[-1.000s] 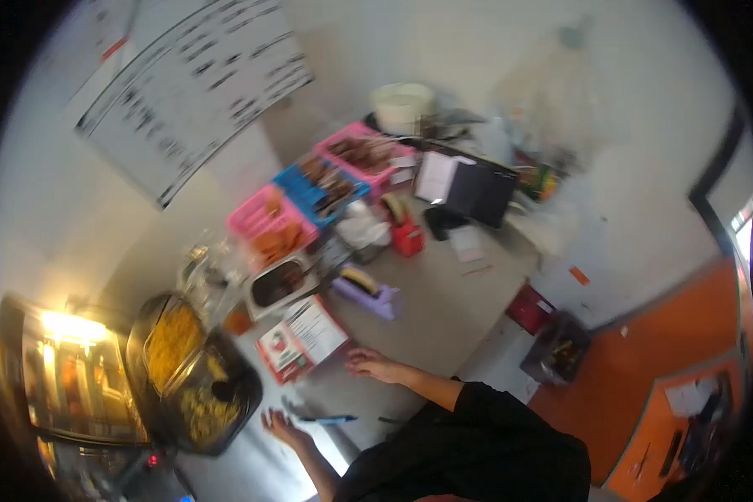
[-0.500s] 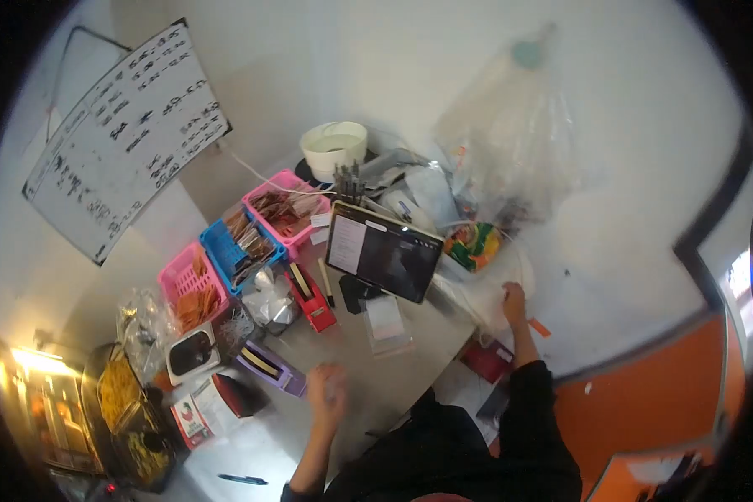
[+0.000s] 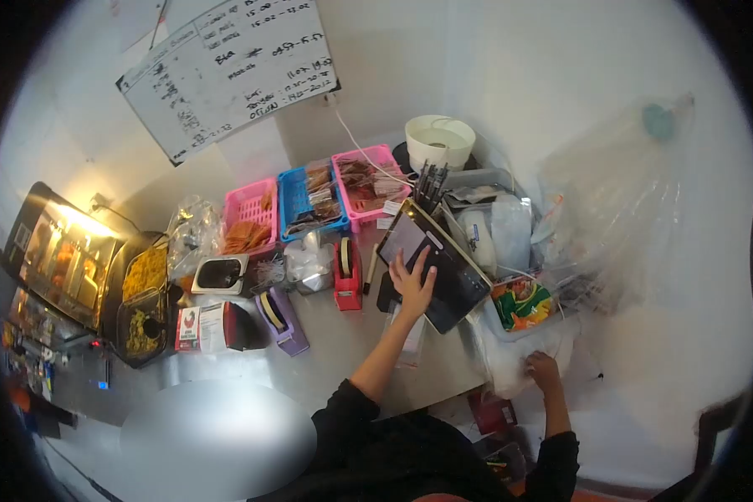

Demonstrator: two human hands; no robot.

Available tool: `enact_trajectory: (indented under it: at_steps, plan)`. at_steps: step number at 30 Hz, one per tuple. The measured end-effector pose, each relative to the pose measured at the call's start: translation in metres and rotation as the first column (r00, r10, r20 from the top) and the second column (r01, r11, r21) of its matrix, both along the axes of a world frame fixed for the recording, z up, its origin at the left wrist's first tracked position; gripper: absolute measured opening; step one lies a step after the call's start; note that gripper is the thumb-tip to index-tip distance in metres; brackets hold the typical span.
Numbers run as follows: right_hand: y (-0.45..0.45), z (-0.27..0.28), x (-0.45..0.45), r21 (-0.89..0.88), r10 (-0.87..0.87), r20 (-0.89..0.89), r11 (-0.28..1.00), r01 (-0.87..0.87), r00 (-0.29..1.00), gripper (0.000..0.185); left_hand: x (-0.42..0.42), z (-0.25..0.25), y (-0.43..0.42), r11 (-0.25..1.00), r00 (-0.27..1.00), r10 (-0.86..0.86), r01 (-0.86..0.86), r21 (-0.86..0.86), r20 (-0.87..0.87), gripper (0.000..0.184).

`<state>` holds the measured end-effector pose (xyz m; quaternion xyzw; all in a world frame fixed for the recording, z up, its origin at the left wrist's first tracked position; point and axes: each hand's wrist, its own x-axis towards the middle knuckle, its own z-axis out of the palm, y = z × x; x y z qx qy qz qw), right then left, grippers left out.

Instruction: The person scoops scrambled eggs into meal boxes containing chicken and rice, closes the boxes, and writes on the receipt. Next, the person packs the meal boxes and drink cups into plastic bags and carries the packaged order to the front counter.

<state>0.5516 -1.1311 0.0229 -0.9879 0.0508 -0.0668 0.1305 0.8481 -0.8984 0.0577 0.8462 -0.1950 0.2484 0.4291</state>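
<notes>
My left hand has its fingers spread over the screen of a black tablet, which stands tilted on the table. Fingertips meet the dark display; nothing is held. Lower right, my right hand has its fingers curled down at a whitish plastic bag; what they hold, if anything, is too small to make out. Beside that bag, a tub holds green and yellow packets. A small clear bag with white paper lies partly under my left forearm.
Pink and blue baskets line the wall, with red and purple tape dispensers in front. Food trays and a lit cabinet stand left. A large clear bag hangs right.
My left hand has moved up and right from beside the purple dispenser onto the tablet. My right hand has come down to the whitish bag. The view has shifted.
</notes>
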Motion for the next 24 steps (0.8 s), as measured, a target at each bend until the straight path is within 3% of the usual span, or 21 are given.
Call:
enact_trajectory:
  at_steps: [2,5,8,11,15,20,22,23,24]
  plan:
    - [0.000,-0.002,-0.001,-0.053,0.038,0.045,0.998,-0.036,0.998,0.015,-0.003,0.007,0.005,0.985,0.998,-0.069,0.067,-0.160,-0.005,0.042]
    - [-0.005,-0.023,-0.005,0.096,-0.005,0.064,0.995,-0.001,0.998,0.018,0.010,-0.025,0.013,0.892,0.958,0.012,-0.139,-0.430,-0.286,0.045]
    - [0.009,0.017,0.005,0.042,0.124,0.027,0.991,-0.125,0.992,0.021,0.015,-0.045,0.010,0.885,0.884,0.155,-0.322,-0.335,-0.442,0.047]
    - [0.003,0.005,0.011,0.017,0.143,0.004,0.990,-0.143,0.990,0.018,0.030,-0.062,0.003,0.719,0.951,-0.118,-0.117,-0.685,-0.287,0.043]
    - [-0.007,-0.002,0.009,0.064,0.086,-0.036,0.994,-0.084,0.996,0.011,0.032,-0.071,0.000,0.696,0.917,-0.198,-0.118,-0.709,-0.347,0.041]
    - [-0.004,0.005,0.004,0.184,-0.041,0.121,0.983,0.018,0.992,0.013,0.029,-0.070,0.006,0.715,0.886,-0.218,-0.141,-0.685,-0.409,0.039]
    - [-0.006,0.004,-0.002,0.271,-0.132,0.177,0.959,0.081,0.975,0.013,-0.014,-0.015,0.009,0.817,0.984,0.051,-0.141,-0.559,-0.173,0.034]
    - [-0.004,0.007,-0.005,0.310,-0.183,0.213,0.944,0.112,0.960,0.012,-0.046,0.020,0.004,0.716,0.990,-0.087,-0.018,-0.698,-0.115,0.030]
    - [-0.001,0.013,-0.006,0.352,-0.237,0.245,0.925,0.141,0.940,0.011,-0.078,0.031,0.003,0.815,0.984,-0.174,0.169,-0.555,0.043,0.028]
